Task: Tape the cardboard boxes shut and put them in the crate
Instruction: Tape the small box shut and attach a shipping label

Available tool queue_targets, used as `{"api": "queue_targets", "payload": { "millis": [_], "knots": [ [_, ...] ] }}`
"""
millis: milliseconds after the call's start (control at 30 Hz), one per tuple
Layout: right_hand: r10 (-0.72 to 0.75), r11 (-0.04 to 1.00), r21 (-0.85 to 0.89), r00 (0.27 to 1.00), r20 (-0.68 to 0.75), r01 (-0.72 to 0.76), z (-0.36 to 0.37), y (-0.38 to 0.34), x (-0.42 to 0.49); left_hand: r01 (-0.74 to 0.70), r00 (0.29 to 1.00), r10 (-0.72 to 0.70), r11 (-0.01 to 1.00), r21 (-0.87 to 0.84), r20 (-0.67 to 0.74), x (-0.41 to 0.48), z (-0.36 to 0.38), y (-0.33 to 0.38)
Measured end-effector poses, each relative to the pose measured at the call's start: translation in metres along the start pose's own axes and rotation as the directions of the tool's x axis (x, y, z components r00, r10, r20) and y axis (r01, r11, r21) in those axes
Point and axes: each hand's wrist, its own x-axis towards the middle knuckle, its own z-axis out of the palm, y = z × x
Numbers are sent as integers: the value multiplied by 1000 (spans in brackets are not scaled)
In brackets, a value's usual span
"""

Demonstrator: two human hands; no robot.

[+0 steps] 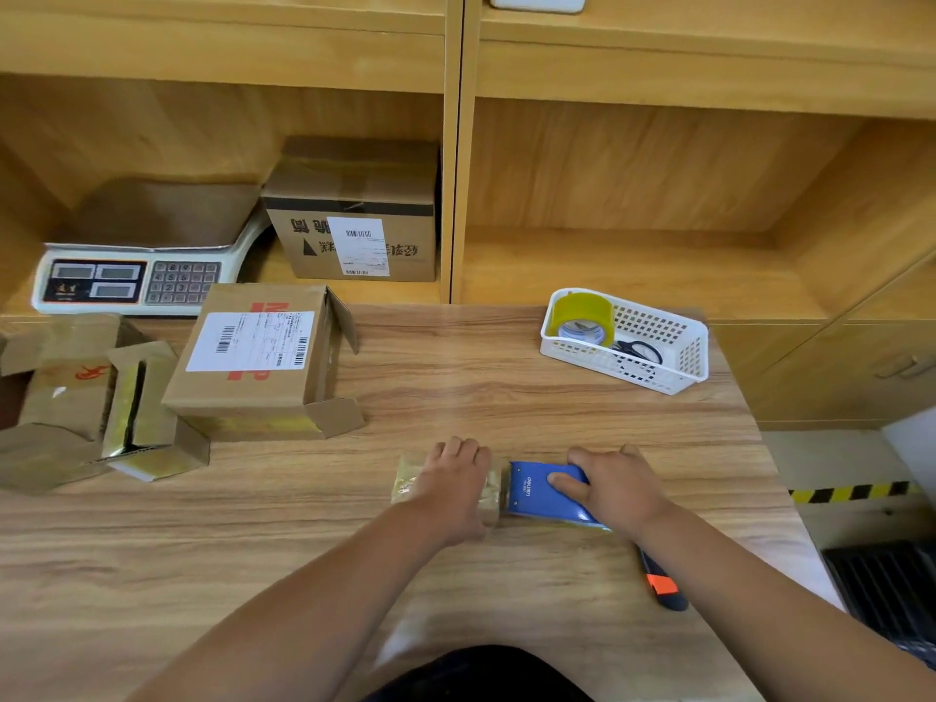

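A small tape-covered cardboard box (407, 479) lies on the wooden table (506, 377) near its middle front. My left hand (456, 481) lies over the box and holds it down, hiding most of it. My right hand (615, 483) grips a blue tape dispenser (539, 491) pressed against the box's right end. A larger cardboard box (253, 357) with a white label and open end flaps sits at the left. Several more open, taped boxes (137, 412) lie at the far left edge. No crate shows in view.
A white basket (673, 342) at the back right holds a tape roll (582, 316) and black scissors (640, 349). An orange-and-black utility knife (663, 585) lies by my right forearm. A scale (131, 276) and a labelled box (354, 230) sit in the shelf behind.
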Motion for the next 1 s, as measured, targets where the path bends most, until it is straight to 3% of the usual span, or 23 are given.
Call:
{"api": "queue_targets", "payload": {
  "millis": [100,200,267,467,667,800,933,1000],
  "knots": [
    [34,991,132,999,-31,-30,-13,1,-8,27,999,-31,996,-89,-44,-6,-5,-15],
    [42,952,301,998,42,-53,-28,-2,-16,44,995,-61,980,-195,-81,-14,-13,-32],
    [11,945,325,995,96,-41,-38,-10,-18,35,992,-68,954,-298,-103,-21,-17,-40],
    [-107,985,144,991,74,96,-54,-38,-19,31,986,-107,877,-479,-131,-44,-19,-61],
    [-293,953,77,956,-6,292,-59,-67,-20,160,980,-201,780,-606,0,-71,-7,-76],
    [-330,943,54,944,5,329,-59,-89,-17,210,970,-233,688,-695,63,-84,8,-81],
    [-349,937,33,937,30,348,-56,-102,-14,224,966,-252,678,-700,66,-91,13,-85],
    [-344,939,30,938,35,343,-57,-104,-14,195,968,-249,720,-666,15,-92,9,-84]
  ]
}}
